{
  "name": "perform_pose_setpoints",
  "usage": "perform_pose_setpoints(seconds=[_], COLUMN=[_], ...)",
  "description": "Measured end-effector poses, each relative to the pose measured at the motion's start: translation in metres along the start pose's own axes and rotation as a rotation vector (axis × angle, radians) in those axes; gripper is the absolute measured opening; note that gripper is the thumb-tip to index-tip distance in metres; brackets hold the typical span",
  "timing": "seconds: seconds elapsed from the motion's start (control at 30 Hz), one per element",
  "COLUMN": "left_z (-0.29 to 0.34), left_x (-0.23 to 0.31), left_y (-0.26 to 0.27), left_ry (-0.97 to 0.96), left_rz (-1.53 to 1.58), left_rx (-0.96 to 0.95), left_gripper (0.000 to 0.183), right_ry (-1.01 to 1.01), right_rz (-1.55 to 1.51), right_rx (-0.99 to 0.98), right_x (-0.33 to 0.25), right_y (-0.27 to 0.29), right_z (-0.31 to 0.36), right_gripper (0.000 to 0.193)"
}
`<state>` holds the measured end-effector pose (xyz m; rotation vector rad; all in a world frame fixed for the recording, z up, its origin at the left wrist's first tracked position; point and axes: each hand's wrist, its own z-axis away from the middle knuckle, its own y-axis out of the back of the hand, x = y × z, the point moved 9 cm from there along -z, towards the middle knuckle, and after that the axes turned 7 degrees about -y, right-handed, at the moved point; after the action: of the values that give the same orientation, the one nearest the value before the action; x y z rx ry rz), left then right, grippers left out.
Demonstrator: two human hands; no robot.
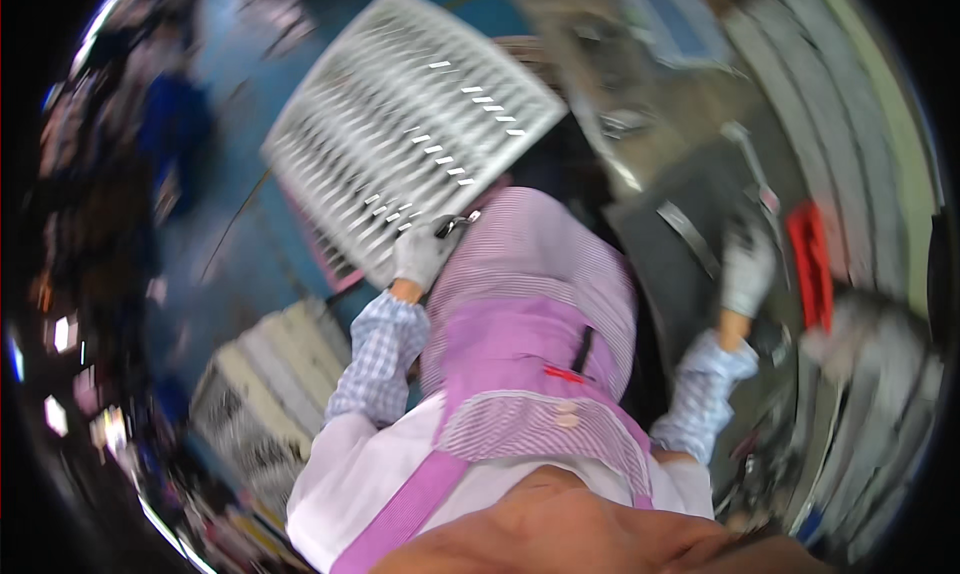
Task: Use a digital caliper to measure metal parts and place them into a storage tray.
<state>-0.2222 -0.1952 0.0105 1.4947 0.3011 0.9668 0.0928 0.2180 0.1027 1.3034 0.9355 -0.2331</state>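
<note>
My left hand (425, 254), in a white glove, is closed around a small shiny metal piece (462, 221) with a dark part, whose exact kind I cannot make out. It sits at the near corner of a white slotted tray (318, 124), beside my lap. Shiny flat metal pieces (435, 157) stand in several of the tray's slots. Over the dark mat (655, 199) on the right is my right hand (748, 266), also gloved and smeared by motion, so its fingers are unclear. Near it on the mat lies a flat metal strip (688, 236).
Right of the right hand stands a red holder-like object (810, 264). A thin light-coloured tool (752, 164) lies above that hand. Farther off is a clear, blue-centred sheet or pouch (678, 19). Pale stacked trays (290, 359) are at the left, near a blue floor (235, 214).
</note>
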Motion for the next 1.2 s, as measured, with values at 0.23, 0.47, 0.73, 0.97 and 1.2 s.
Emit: perform_pose_setpoints(seconds=[0.23,0.47,0.73,0.97,1.2], left_z=[-0.037,-0.056,-0.056,-0.048,-0.045], left_x=[0.257,0.263,0.309,0.335,0.327], left_y=[-0.062,-0.06,-0.072,-0.105,-0.111], left_ry=[-0.709,-0.536,-0.778,-0.869,-0.892], left_rz=[0.228,0.52,0.29,0.206,0.199], left_rx=[-0.283,-0.093,0.08,0.04,0.055], left_gripper=[0.022,0.037,0.049,0.063,0.064], right_ry=[0.082,-0.444,-0.483,-0.499,-0.876], right_rz=[0.109,-0.474,-0.218,-0.285,-0.103], right_rx=[-0.362,-0.038,-0.153,0.918,0.318], right_x=[-0.072,0.025,0.045,0.147,0.163], right_y=[-0.078,-0.035,-0.034,0.126,0.093], right_z=[0.098,0.065,0.054,0.21,0.155], right_gripper=[0.038,0.027,0.021,0.031,0.045])
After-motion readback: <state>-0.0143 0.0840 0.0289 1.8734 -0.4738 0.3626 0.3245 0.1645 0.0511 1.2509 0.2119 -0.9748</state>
